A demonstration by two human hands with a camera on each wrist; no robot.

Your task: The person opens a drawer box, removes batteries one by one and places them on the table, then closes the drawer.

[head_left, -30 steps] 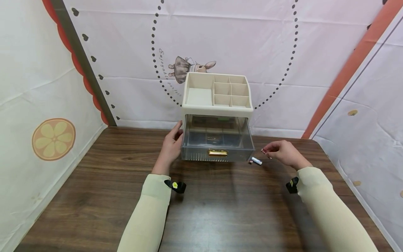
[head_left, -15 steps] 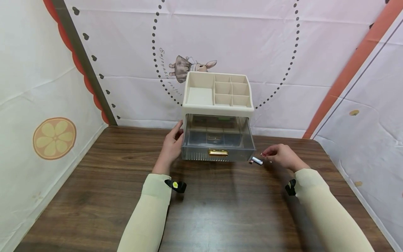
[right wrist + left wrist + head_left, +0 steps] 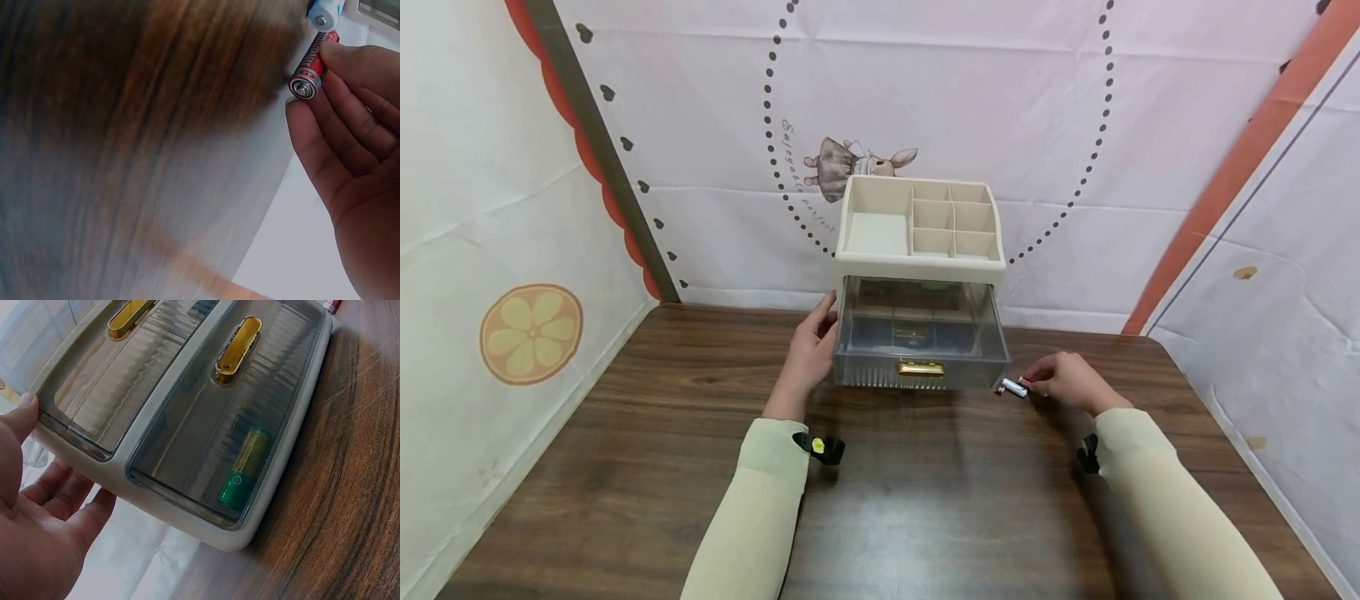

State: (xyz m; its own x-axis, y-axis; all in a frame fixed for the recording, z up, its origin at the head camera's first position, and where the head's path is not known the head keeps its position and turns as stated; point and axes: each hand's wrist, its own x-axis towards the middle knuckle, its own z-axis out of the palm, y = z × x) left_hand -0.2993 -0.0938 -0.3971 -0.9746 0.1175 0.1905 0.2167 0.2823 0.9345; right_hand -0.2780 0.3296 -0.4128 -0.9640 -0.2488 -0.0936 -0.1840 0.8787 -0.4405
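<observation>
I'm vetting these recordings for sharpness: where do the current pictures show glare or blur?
Head view: pale glare low-centre on the table; right wrist view: wood grain blurred, red battery sharper; left wrist view: dim, yet the green battery looks fairly crisp.

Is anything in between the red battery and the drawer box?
Yes: the white battery lies between the red battery, pinched in the right hand, and the front corner of the drawer box. A small reddish thing is by that corner too.
</observation>
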